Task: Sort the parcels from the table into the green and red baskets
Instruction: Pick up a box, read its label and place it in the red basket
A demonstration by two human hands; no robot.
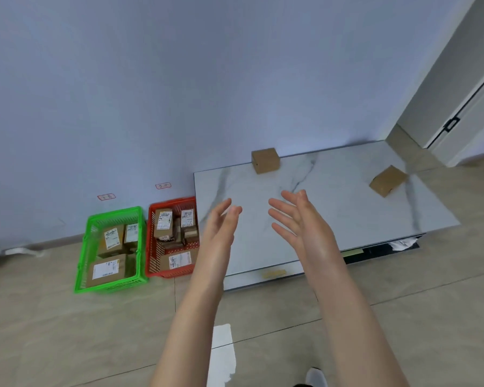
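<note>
Nearly finished: two parcels wait on the desk

Both hands are empty. The left grip (221, 227) and the right grip (299, 222) hang over the desk (333, 213) with the fingers straight and spread wide, the palms turned toward each other, holding nothing.

I judge that most of the sorting is done. The green basket (85, 247), on the floor well to the left of the left grip, holds about three parcels. The red basket (151, 247), just beside the left grip, holds several more. Two plain brown parcels are not yet sorted. The far parcel (265, 160) stands beyond both grips, at the back edge of the desk near the wall. The tilted parcel (388, 181) lies well apart, to the right of the right grip.

About the writing: the parcels in the baskets carry white shipping labels (106, 270) with barcodes and dark print, too small to read. Two red-framed wall tags (163, 186) sit one above each basket, and their characters cannot be read either. The two parcels on the desk show no white label on the faces that I can see.
</note>
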